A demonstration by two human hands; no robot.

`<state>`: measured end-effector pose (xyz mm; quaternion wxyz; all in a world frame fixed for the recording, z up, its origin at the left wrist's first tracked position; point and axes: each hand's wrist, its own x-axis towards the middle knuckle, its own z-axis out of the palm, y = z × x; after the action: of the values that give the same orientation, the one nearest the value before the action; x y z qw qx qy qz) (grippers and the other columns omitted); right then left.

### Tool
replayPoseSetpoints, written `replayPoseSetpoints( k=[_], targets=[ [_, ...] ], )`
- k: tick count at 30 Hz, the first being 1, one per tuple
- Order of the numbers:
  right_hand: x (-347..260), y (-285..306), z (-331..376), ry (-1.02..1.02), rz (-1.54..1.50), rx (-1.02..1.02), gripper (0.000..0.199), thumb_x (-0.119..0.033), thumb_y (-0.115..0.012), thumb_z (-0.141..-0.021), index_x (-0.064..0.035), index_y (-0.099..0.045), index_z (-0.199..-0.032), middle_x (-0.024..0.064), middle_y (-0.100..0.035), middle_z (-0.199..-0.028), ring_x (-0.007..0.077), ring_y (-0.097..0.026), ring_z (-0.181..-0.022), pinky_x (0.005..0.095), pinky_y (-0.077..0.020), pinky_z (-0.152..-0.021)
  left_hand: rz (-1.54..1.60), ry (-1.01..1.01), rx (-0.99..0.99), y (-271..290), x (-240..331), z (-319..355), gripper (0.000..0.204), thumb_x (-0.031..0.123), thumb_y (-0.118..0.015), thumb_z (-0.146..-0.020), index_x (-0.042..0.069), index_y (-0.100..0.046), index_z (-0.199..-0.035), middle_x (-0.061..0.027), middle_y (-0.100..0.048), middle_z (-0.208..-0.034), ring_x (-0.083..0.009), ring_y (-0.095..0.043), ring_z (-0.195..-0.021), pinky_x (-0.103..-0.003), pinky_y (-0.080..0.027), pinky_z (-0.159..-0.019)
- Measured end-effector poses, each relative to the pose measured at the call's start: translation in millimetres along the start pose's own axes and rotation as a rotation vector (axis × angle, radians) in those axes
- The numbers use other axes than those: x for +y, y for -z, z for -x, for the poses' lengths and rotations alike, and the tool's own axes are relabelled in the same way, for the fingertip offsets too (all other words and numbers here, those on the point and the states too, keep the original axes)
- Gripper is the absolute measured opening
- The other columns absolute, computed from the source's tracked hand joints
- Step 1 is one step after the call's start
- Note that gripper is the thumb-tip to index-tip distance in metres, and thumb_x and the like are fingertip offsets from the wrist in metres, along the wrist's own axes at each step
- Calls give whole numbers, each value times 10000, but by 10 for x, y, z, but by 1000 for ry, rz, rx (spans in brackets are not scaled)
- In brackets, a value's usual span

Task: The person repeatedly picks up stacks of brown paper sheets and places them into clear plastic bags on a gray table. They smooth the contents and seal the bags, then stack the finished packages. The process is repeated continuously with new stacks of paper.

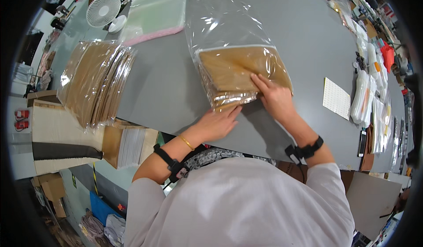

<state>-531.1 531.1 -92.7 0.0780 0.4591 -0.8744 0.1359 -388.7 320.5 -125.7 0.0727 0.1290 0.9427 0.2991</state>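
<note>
In front of me on the grey table lies a clear plastic bag [227, 20] with a brown, flat folded piece [238, 68] inside its near part. The bag's far part is slack and see-through. My right hand [277, 99] rests on the right side of the brown piece, index and middle fingers stretched out flat over it. At the bag's near edge, my left hand [218, 124] has its fingers bent against the plastic, closed on that edge; its thumb is hidden. Left of the bag leans a stack of similar brown pieces in clear bags [99, 82].
Flat clear bags with a pink edge [154, 31] lie at the far left, beside a white fan [103, 10]. To the right are a white sticker sheet [336, 98] and rolled plastic bags [363, 95]. A box of white sheets [130, 148] stands below the table's left edge.
</note>
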Motion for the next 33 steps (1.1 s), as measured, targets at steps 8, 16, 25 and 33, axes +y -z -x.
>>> replayPoseSetpoints(
  k=[8,16,25,33],
  targets=[
    [-51,-321,124,36,284,199,600,-109,-656,-799,-56,-584,-1391,227,-637,-1310,329,-700,-1101,361,-611,-808,55,12,-30,-230,177,-492,843,504,-707,-914,-58,-433,-1478,-284,-444,-1496,-428,-414,-1409,-473,-359,-1173],
    [-2,-146,-520,88,307,221,549,-115,-660,-815,-59,-593,-1358,186,-615,-1273,312,-696,-1031,365,-613,-766,-193,-23,163,-166,194,-406,978,551,-728,-865,-106,-378,-1499,-304,-393,-1523,-427,-363,-1451,-473,-343,-1189],
    [61,-388,-68,172,190,192,535,-112,-640,-842,-72,-607,-1374,218,-637,-1311,389,-659,-1187,424,-596,-912,-23,10,85,175,-80,-226,723,465,-711,-904,13,-522,-1436,-186,-506,-1488,-385,-495,-1349,-455,-429,-1110],
    [63,-544,-987,72,418,244,552,-105,-657,-839,4,-567,-1372,254,-601,-1327,440,-631,-1188,473,-523,-1033,-365,-79,189,27,17,-313,785,502,-703,-892,-10,-502,-1452,-202,-433,-1567,-347,-381,-1471,-589,-302,-1179]
  ],
)
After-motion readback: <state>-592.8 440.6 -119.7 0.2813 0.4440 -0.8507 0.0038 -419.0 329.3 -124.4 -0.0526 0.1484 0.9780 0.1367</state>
